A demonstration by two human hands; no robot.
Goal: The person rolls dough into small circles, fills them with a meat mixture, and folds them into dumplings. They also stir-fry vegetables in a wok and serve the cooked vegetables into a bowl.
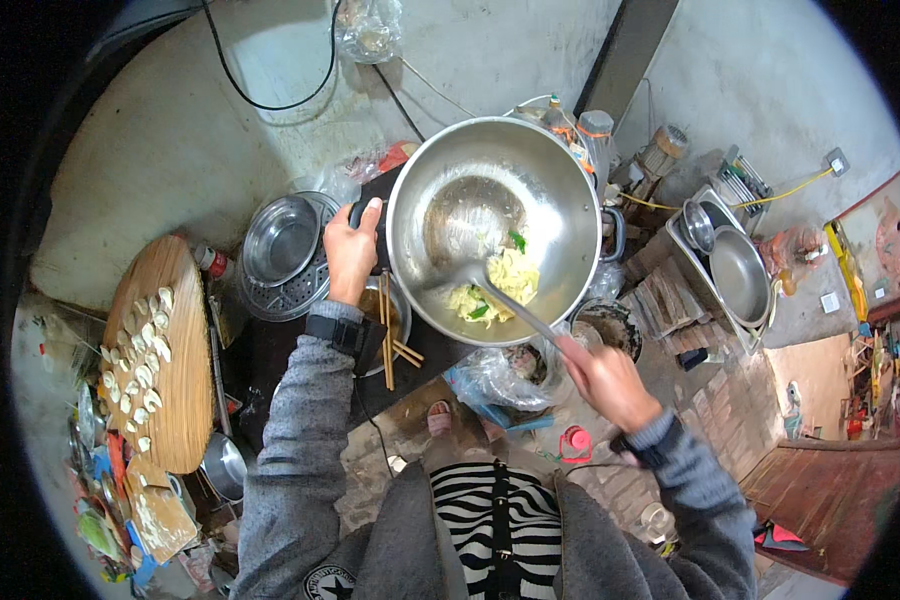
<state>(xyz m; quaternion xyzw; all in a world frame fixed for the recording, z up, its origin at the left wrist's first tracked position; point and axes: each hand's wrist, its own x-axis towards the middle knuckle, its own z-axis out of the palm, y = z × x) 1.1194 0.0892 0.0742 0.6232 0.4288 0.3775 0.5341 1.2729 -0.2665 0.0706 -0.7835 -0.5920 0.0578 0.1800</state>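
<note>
A wide stainless-steel wok (450, 217) is tilted towards me over a dark table. Its black side handle is gripped in my left hand (351, 247). Scrambled egg (516, 274), pale yellow with a few green leafy bits, lies at the wok's lower side. My right hand (611, 382) holds a long metal ladle (521, 309) by its handle; the ladle's head is blurred and reaches the egg. Below the wok's left rim stands a bowl (401, 315), partly hidden, with wooden chopsticks (387, 337) across it.
At left, a round wooden board (184, 360) bears several dumplings. A metal basin (281, 240) rests on a perforated steamer tray (285, 300). A plastic-lined bin (495, 382) stands below the wok. Right are a metal sink (739, 270), stacked bricks (664, 300) and a pink-red bottle (576, 439).
</note>
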